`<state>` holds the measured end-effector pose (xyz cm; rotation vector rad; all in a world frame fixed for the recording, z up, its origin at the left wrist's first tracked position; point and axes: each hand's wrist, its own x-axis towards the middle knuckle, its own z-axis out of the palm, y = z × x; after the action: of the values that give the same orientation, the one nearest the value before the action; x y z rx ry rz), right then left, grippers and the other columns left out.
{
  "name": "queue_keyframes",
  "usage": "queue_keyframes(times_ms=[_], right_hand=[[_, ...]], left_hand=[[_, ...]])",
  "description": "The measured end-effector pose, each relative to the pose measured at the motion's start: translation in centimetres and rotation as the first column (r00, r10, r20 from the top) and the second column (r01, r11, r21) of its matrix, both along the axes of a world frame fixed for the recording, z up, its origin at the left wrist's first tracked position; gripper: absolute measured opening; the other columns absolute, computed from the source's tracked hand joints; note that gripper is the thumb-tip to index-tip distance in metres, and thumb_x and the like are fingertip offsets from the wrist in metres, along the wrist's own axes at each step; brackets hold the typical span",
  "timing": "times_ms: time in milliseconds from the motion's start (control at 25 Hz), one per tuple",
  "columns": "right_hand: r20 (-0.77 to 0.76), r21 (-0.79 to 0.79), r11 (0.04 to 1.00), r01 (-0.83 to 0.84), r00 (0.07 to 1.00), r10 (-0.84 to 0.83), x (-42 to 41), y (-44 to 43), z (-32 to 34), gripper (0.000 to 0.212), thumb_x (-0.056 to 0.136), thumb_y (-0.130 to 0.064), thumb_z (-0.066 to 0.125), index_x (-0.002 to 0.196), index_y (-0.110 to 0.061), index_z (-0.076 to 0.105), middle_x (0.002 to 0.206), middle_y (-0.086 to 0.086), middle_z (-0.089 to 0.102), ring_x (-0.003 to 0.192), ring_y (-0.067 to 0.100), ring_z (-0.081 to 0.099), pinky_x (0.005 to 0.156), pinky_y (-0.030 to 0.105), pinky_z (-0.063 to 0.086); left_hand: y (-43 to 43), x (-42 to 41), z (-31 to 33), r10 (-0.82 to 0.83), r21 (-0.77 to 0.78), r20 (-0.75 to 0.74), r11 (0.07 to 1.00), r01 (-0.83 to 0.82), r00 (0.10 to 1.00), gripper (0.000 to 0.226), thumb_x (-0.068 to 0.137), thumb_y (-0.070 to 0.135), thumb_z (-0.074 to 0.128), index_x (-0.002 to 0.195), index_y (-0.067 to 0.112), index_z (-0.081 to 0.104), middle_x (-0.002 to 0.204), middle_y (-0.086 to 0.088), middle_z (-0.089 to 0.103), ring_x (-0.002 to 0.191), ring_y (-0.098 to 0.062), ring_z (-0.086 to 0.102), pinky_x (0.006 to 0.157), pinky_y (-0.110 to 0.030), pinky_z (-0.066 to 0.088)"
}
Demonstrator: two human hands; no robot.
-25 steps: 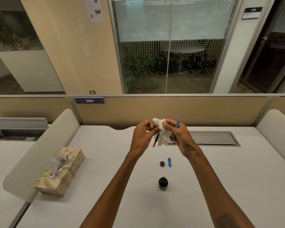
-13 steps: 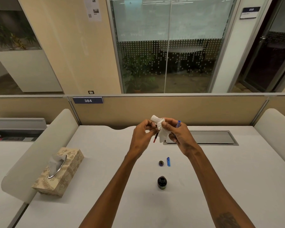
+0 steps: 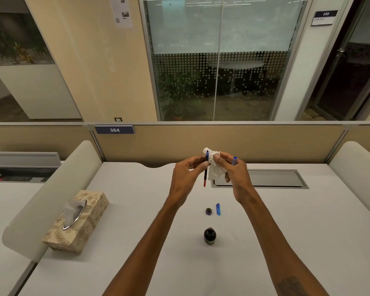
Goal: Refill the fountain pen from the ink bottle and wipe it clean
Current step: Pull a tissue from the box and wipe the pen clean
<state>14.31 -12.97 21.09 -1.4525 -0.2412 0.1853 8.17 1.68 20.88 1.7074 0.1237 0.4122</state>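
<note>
My left hand [image 3: 185, 177] pinches the slim fountain pen section [image 3: 206, 171], which stands almost upright with its blue tip up and a red end hanging down. My right hand [image 3: 233, 170] presses a crumpled white tissue [image 3: 213, 167] against the pen's upper part and also holds a blue pen piece [image 3: 234, 160] between its fingers. Below the hands, on the white desk [image 3: 137, 210], stands the open dark ink bottle [image 3: 209, 236]. The bottle's cap [image 3: 208, 211] and a blue pen part [image 3: 218, 209] lie side by side a little farther back.
A patterned tissue box [image 3: 79, 225] with a tissue sticking out sits at the desk's left, by a curved divider [image 3: 51, 197]. A grey cable hatch [image 3: 271, 178] is set into the desk behind the hands. A beige partition [image 3: 244, 142] closes the far edge.
The tissue has slid off the pen's upper end, so the blue tip now shows above my left fingers. The pen stands more upright. Both hands stay in the same place.
</note>
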Motion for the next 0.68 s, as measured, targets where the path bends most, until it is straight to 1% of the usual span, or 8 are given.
queue_keyframes(times_ms=[120, 200, 280, 360, 440, 520, 680], right_hand=[[0.066, -0.028, 0.993, 0.114, 0.992, -0.112, -0.08, 0.44, 0.06, 0.030, 0.087, -0.030, 0.068, 0.114, -0.016, 0.068, 0.099, 0.002, 0.069, 0.083, 0.013, 0.063, 0.064, 0.015, 0.048], [0.103, -0.027, 0.981, 0.191, 0.977, -0.187, -0.05, 0.47, 0.05, 0.035, 0.085, -0.033, 0.071, 0.114, -0.015, 0.069, 0.101, 0.000, 0.068, 0.087, 0.015, 0.064, 0.067, 0.019, 0.053], [0.171, -0.056, 0.967, 0.248, 0.957, -0.235, -0.09, 0.56, 0.13, 0.034, 0.083, -0.034, 0.073, 0.112, -0.015, 0.070, 0.100, -0.002, 0.065, 0.087, 0.015, 0.064, 0.068, 0.020, 0.055], [0.213, -0.082, 0.969, 0.232, 0.954, -0.210, -0.43, 0.86, 0.28, 0.033, 0.083, -0.033, 0.073, 0.109, -0.013, 0.071, 0.098, 0.000, 0.065, 0.085, 0.014, 0.064, 0.065, 0.016, 0.054], [0.208, -0.082, 0.982, 0.172, 0.966, -0.152, -0.74, 1.11, 0.36, 0.032, 0.085, -0.031, 0.072, 0.109, -0.009, 0.072, 0.098, 0.005, 0.066, 0.085, 0.015, 0.064, 0.062, 0.013, 0.052], [0.210, -0.092, 0.987, 0.128, 0.972, -0.106, -0.91, 1.03, 0.58, 0.029, 0.086, -0.027, 0.071, 0.108, -0.009, 0.072, 0.097, 0.006, 0.065, 0.083, 0.015, 0.064, 0.060, 0.010, 0.051], [0.232, -0.117, 0.991, 0.067, 0.972, -0.038, -0.82, 0.66, 0.97, 0.027, 0.086, -0.024, 0.071, 0.108, -0.007, 0.072, 0.092, 0.001, 0.063, 0.081, 0.013, 0.063, 0.064, 0.010, 0.051]], left_hand=[[-0.09, -0.02, 0.13, 0.049, -0.015, -0.003, 0.999, -0.049, 0.999, 0.033, 0.086, 0.030, 0.073, 0.117, 0.020, 0.071, 0.108, 0.008, 0.074, 0.102, -0.006, 0.069, 0.089, -0.018, 0.053], [-0.06, -0.18, 0.21, 0.082, 0.000, 0.001, 0.997, -0.082, 0.997, 0.032, 0.084, 0.032, 0.075, 0.113, 0.021, 0.073, 0.105, 0.008, 0.075, 0.100, -0.005, 0.069, 0.086, -0.016, 0.053], [-0.11, -0.32, 0.32, 0.097, 0.025, 0.011, 0.995, -0.097, 0.995, 0.029, 0.082, 0.033, 0.076, 0.109, 0.024, 0.075, 0.101, 0.012, 0.075, 0.097, -0.002, 0.069, 0.082, -0.013, 0.052], [-0.24, -0.35, 0.39, 0.120, 0.033, 0.021, 0.992, -0.121, 0.993, 0.028, 0.081, 0.035, 0.077, 0.107, 0.024, 0.076, 0.097, 0.013, 0.076, 0.094, -0.002, 0.068, 0.078, -0.012, 0.052], [-0.23, -0.33, 0.46, 0.162, 0.018, 0.021, 0.987, -0.162, 0.987, 0.028, 0.080, 0.033, 0.078, 0.105, 0.021, 0.077, 0.096, 0.009, 0.076, 0.092, -0.005, 0.069, 0.078, -0.014, 0.053], [-0.06, -0.29, 0.56, 0.182, 0.010, 0.012, 0.983, -0.183, 0.983, 0.028, 0.079, 0.033, 0.079, 0.103, 0.018, 0.077, 0.093, 0.006, 0.076, 0.089, -0.007, 0.069, 0.077, -0.016, 0.055], [0.33, -0.42, 0.98, 0.155, 0.022, 0.007, 0.988, -0.156, 0.988, 0.023, 0.077, 0.030, 0.081, 0.097, 0.020, 0.078, 0.083, 0.011, 0.075, 0.079, 0.000, 0.070, 0.068, -0.010, 0.053]])
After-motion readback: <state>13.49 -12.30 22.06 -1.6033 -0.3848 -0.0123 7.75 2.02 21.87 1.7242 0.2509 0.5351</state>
